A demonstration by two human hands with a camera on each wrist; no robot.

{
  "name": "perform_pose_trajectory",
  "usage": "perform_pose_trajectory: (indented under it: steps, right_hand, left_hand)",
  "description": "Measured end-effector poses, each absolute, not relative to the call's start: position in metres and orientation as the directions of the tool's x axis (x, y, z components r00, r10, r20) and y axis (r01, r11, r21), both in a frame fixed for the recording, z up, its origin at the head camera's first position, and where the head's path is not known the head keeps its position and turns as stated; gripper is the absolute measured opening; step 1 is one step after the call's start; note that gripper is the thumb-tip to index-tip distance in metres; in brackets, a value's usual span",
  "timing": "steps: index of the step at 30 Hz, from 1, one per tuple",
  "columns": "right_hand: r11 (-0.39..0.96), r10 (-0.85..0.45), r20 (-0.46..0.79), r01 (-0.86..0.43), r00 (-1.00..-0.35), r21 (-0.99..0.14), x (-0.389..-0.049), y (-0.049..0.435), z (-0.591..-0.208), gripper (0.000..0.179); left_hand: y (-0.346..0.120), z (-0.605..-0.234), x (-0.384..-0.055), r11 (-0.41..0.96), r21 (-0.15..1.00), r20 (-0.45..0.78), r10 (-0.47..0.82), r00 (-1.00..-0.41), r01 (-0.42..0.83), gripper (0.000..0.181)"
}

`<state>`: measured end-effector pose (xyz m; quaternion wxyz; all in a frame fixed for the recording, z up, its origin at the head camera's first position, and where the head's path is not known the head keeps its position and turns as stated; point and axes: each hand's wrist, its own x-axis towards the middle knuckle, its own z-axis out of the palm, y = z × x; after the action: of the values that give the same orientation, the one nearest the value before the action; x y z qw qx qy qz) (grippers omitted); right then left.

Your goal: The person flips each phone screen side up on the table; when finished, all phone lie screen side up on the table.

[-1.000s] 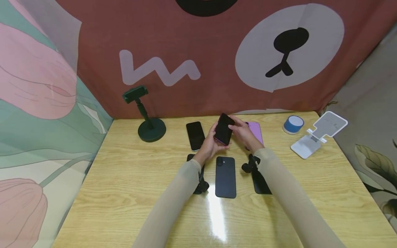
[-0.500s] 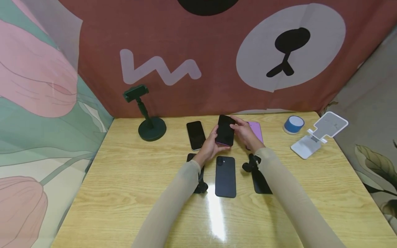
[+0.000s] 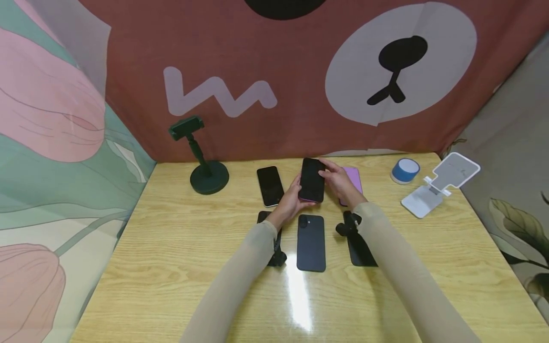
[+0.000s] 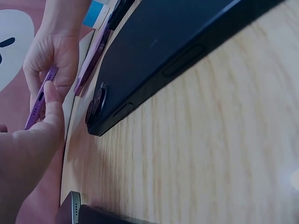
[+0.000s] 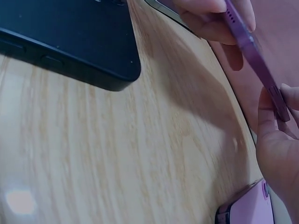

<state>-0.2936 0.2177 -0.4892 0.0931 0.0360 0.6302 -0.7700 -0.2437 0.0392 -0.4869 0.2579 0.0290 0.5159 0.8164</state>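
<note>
A phone with a dark screen and purple edges is held up off the table by both hands, screen toward me. My left hand grips its lower left edge, the thumb along the side. At its right edge, my right hand pinches it between thumb and fingers. In the left wrist view, the purple edge shows between the two hands. Beneath the hands lies a dark blue-black phone, its camera side up. Left of them is another phone, screen up. A lilac phone lies partly behind my right hand.
Black phones lie partly hidden under my left wrist and right forearm. A green phone stand is at the back left. To the right are a blue-and-white round object and a white folding stand. A printed cloth hangs behind the table.
The held phone has turned from a slant to nearly straight, its screen facing me more squarely. Both hands keep their grip and have hardly shifted. The phones on the table have not moved.
</note>
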Motion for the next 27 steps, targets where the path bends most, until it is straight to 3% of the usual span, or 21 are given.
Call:
perform_pose_trajectory:
  steps: [6, 16, 27]
  right_hand:
    - [-0.191, -0.101, -0.165, 0.182, -0.981, -0.965, -0.2956, 0.2187, -0.4875, 0.056]
    - [-0.115, -0.162, -0.172, 0.191, -0.972, -0.975, -0.2951, 0.2199, -0.4867, 0.065]
    - [-0.044, -0.211, -0.180, 0.194, -0.961, -0.980, -0.2948, 0.2184, -0.4864, 0.065]
  left_hand:
    - [0.0391, -0.4856, -0.2435, -0.265, 0.891, -0.231, 0.434, -0.871, -0.368, 0.057]
    - [0.0383, -0.4872, -0.2410, -0.084, 0.950, -0.243, 0.400, -0.884, -0.299, 0.078]
    - [0.0379, -0.4894, -0.2400, -0.059, 0.970, -0.191, 0.413, -0.890, -0.236, 0.091]
